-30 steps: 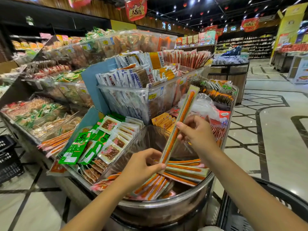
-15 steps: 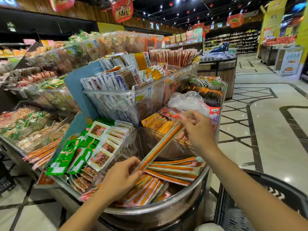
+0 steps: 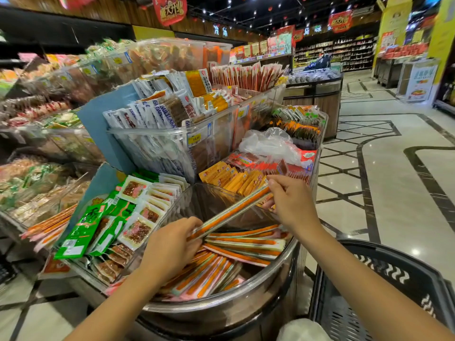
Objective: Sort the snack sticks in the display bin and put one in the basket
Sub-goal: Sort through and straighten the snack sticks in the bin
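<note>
A long orange snack stick (image 3: 231,212) in a clear wrapper slants low over the round display bin (image 3: 221,308). My left hand (image 3: 170,249) pinches its lower end and my right hand (image 3: 290,203) pinches its upper end. Below it, several more orange sticks (image 3: 243,244) lie piled in the bin, some fanned toward the right and others pointing toward me. The black plastic basket (image 3: 384,274) stands on the floor at the lower right, behind my right forearm.
Clear tiered bins hold packets: green and white ones (image 3: 110,217) at left, yellow ones (image 3: 229,178) behind the stick, white ones (image 3: 152,119) above. A crumpled plastic bag (image 3: 268,143) sits at right. Tiled aisle floor (image 3: 394,180) stretches right of the stand.
The held stick has tipped from nearly upright down to a shallow slant over the bin. Both hands moved lower with it and kept their grip.
</note>
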`<state>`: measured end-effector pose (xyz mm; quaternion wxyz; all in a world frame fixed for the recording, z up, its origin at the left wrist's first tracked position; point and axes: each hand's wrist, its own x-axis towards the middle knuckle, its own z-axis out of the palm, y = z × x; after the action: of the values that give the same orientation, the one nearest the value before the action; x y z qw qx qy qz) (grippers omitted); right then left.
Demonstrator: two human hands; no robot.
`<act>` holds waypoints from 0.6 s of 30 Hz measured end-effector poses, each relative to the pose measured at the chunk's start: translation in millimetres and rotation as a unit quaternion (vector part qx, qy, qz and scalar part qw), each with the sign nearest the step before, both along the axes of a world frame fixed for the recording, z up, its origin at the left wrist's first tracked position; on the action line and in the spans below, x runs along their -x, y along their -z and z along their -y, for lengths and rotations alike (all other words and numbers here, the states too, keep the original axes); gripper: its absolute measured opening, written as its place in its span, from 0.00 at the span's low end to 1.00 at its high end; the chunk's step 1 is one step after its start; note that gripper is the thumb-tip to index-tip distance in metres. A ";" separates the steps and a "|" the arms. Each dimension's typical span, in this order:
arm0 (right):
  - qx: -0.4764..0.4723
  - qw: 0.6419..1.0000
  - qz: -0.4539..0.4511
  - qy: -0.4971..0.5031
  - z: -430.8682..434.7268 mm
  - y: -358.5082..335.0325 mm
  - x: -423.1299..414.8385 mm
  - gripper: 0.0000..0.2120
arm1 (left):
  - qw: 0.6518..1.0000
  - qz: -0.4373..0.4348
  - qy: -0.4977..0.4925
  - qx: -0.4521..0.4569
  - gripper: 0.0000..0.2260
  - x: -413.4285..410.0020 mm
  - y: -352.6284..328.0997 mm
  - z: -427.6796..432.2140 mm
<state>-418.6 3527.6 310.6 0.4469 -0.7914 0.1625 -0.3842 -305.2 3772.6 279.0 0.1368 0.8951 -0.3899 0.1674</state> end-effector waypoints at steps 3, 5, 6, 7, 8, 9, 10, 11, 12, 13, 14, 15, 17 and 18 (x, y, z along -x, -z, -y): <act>0.030 0.999 -0.017 -0.012 1.0 5.5 10.8 0.12 | 0.999 -0.012 -0.012 -0.049 0.15 -13.1 1.9 12.5; 0.031 0.998 -0.042 -0.033 2.2 11.9 15.0 0.06 | 0.995 -0.018 -0.017 -0.092 0.14 -21.2 3.9 23.0; 0.032 0.997 -0.059 -0.044 3.1 15.5 16.4 0.04 | 0.993 -0.019 -0.017 -0.111 0.14 -25.1 5.4 28.5; 0.035 0.995 -0.076 -0.056 3.5 18.5 17.8 0.03 | 0.991 -0.019 -0.017 -0.129 0.14 -28.6 7.1 34.3; 0.047 0.993 -0.093 -0.063 4.0 21.6 18.9 0.04 | 0.989 -0.021 -0.016 -0.145 0.13 -32.1 9.3 40.5; 0.072 0.990 -0.108 -0.062 4.5 24.3 19.9 0.05 | 0.987 -0.023 -0.015 -0.158 0.13 -35.3 11.3 46.2; 0.107 0.985 -0.124 -0.051 5.2 27.0 20.9 0.05 | 0.985 -0.023 -0.016 -0.170 0.13 -38.4 13.5 51.7; 0.144 0.979 -0.138 -0.037 5.3 28.9 22.2 0.06 | 0.983 -0.018 -0.018 -0.181 0.12 -41.4 15.5 57.0; 0.175 0.973 -0.148 -0.024 5.5 30.6 23.0 0.06 | 0.981 -0.010 -0.020 -0.191 0.12 -43.8 18.0 61.9; 0.196 0.968 -0.155 -0.014 5.9 31.8 24.1 0.07 | 0.980 -0.001 -0.022 -0.200 0.11 -45.8 20.9 66.5; 0.211 0.964 -0.161 -0.007 6.4 32.7 24.6 0.07 | 0.978 0.007 -0.024 -0.208 0.11 -47.6 24.3 71.0; 0.225 0.960 -0.166 0.000 7.0 33.6 24.9 0.08 | 0.976 0.012 -0.026 -0.214 0.12 -49.1 27.3 75.3; 0.259 0.950 -0.175 0.013 9.5 35.3 24.4 0.10 | 0.974 0.016 -0.032 -0.225 0.12 -50.4 31.5 83.3; 0.274 0.945 -0.178 0.019 11.0 36.2 24.0 0.11 | 0.973 0.014 -0.036 -0.228 0.11 -50.8 33.1 86.7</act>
<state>-442.6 3516.6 274.4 0.1697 -0.9355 0.1429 -0.2750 -254.5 3685.9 245.9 -0.0821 0.9138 -0.3870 0.0917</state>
